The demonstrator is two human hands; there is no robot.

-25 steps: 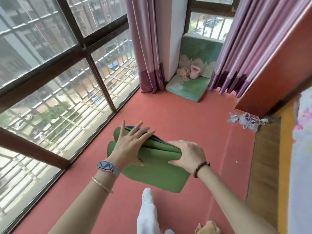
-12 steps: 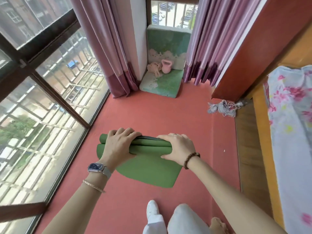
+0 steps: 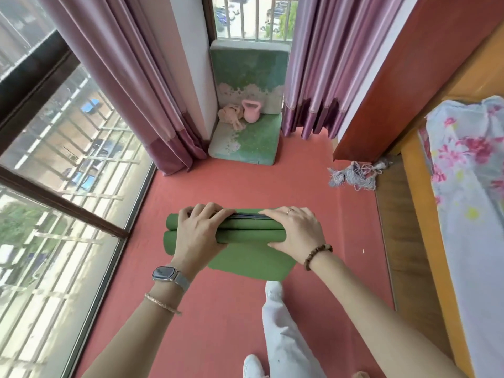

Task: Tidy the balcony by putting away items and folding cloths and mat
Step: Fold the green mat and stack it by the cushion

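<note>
Above the floor (image 3: 245, 184), I see left hand (image 3: 199, 231) and right hand (image 3: 296, 233) gripping the folded mat (image 3: 245, 259); any slack could let it spring open

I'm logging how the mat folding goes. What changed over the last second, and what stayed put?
The left hand, flat with fingers spread a second ago, now curls over the folded green mat and grips it. The right hand keeps its grip. The folds are pressed tighter, one flap still lying loose. The pink kettlebell, peach cloth and string tangle stayed put.
</note>
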